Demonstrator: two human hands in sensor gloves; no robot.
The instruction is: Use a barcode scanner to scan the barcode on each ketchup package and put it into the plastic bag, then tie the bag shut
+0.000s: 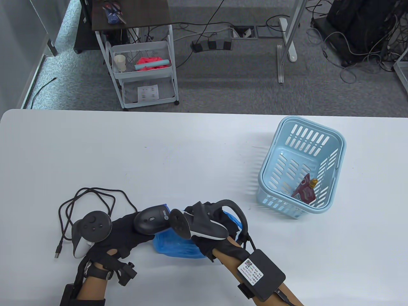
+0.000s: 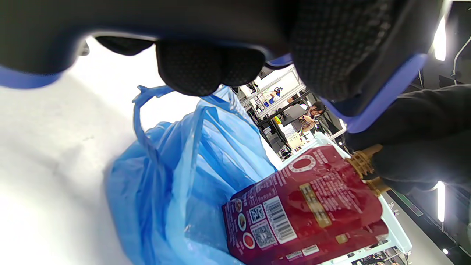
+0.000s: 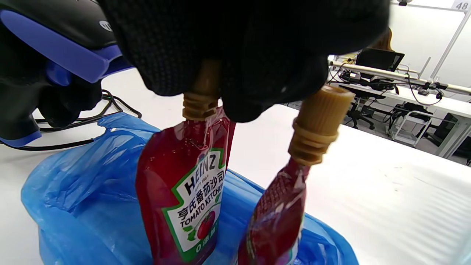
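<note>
My left hand (image 1: 122, 231) grips a black barcode scanner (image 1: 152, 220), its head pointing right toward my right hand (image 1: 194, 211). The right hand (image 3: 235, 73) hangs two red ketchup packages by their tan caps above the crumpled blue plastic bag (image 1: 178, 248). One package (image 3: 189, 198) shows its Heinz label; the other (image 3: 278, 217) is turned edge-on. In the left wrist view the barcode side of a package (image 2: 305, 209) faces the scanner (image 2: 206, 22), with the bag (image 2: 184, 176) behind it. Another ketchup package (image 1: 305, 191) lies in the light blue basket (image 1: 338, 140).
The scanner's black cable (image 1: 92, 197) loops on the white table (image 1: 178, 153) left of my hands, its USB plug (image 1: 57, 255) near the front edge. The basket stands at the right. Beyond the table's far edge are a white cart (image 1: 143, 73) and floor cables.
</note>
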